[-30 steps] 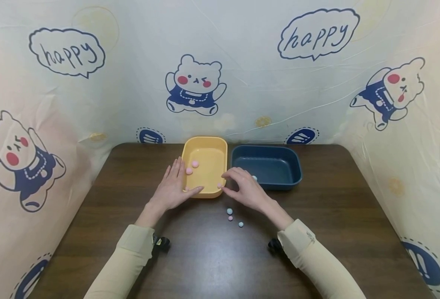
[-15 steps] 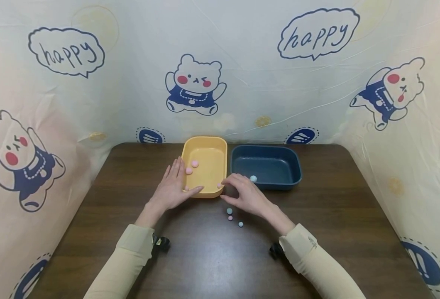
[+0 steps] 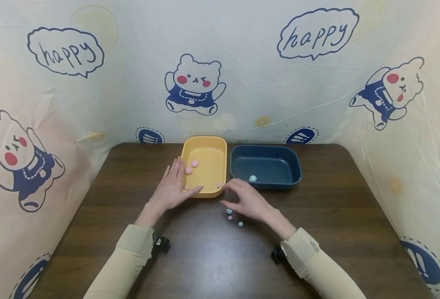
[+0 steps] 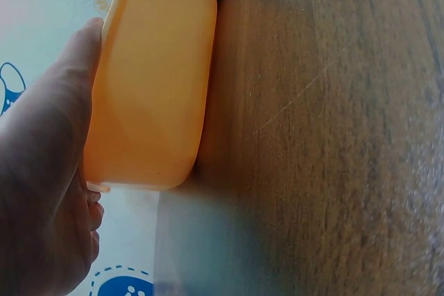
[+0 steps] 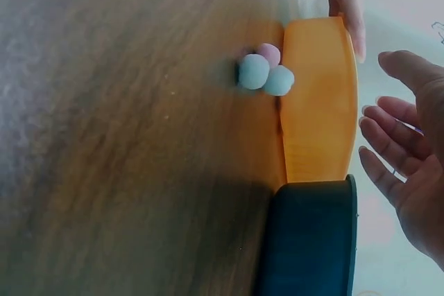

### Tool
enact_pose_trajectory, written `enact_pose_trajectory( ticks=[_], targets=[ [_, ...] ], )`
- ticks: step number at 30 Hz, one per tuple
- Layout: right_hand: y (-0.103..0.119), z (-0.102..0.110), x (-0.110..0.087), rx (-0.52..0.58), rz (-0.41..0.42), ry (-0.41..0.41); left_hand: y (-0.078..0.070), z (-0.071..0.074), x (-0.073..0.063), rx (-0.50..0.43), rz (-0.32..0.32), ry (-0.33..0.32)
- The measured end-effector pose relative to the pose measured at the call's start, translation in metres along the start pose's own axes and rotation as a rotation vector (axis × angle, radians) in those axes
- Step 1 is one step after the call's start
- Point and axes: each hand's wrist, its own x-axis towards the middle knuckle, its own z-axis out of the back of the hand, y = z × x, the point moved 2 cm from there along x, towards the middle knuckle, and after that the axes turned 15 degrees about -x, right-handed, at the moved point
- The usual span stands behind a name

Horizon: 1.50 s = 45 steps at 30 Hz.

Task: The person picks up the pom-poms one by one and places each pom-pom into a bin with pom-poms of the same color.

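Note:
My left hand (image 3: 171, 189) rests along the left side of a yellow tray (image 3: 205, 142), fingers straight and thumb over its front rim. In the left wrist view the thumb lies along the rim of that tray (image 4: 152, 81). Pink balls (image 3: 194, 164) of differing size lie inside it. My right hand (image 3: 248, 199) hovers in front of the trays, thumb and fingers apart, holding nothing. Below its fingertips on the table are a light blue ball (image 3: 229, 211), a small pink ball (image 3: 230, 218) and a smaller light blue ball (image 3: 240, 224). In the right wrist view these balls (image 5: 254, 72) cluster together.
Right of the yellow tray stands a dark blue tray (image 3: 268, 151), a narrow gap between them, with a light blue ball (image 3: 253, 178) near its front wall. The brown wooden table (image 3: 212, 265) meets a printed cloth (image 3: 242, 99) at the back.
My right hand has drawn back from the yellow tray's front right corner toward the balls on the table, leaving a small pink ball in that corner. The left hand stays put.

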Motion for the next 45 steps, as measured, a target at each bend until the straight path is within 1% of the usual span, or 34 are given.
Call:
enact_pose_trajectory(
  ticks=[12, 15, 21, 27, 35, 38, 45],
  targets=[
    [-0.004, -0.007, -0.008, 0.03, -0.038, 0.136, 0.0, 0.0, 0.0, -0.011, 0.008, 0.001],
    [-0.005, -0.008, -0.009, 0.006, -0.032, 0.154, 0.0, 0.0, 0.0, -0.015, 0.01, 0.003],
    [-0.005, -0.009, -0.012, -0.049, 0.007, 0.168, 0.0, 0.001, -0.001, -0.012, 0.008, 0.007],
    [-0.005, -0.012, -0.015, -0.063, 0.043, 0.197, -0.001, 0.001, -0.001, -0.013, 0.008, 0.012],
    [-0.006, -0.014, -0.02, -0.026, 0.01, 0.287, -0.002, 0.002, -0.001, -0.009, 0.007, 0.01],
    [-0.007, -0.016, -0.021, -0.023, 0.012, 0.299, -0.002, 0.003, -0.001, -0.013, 0.006, 0.011],
    [-0.007, -0.021, -0.023, -0.046, 0.036, 0.291, -0.001, 0.002, -0.001, -0.015, 0.003, 0.01]
  ],
)
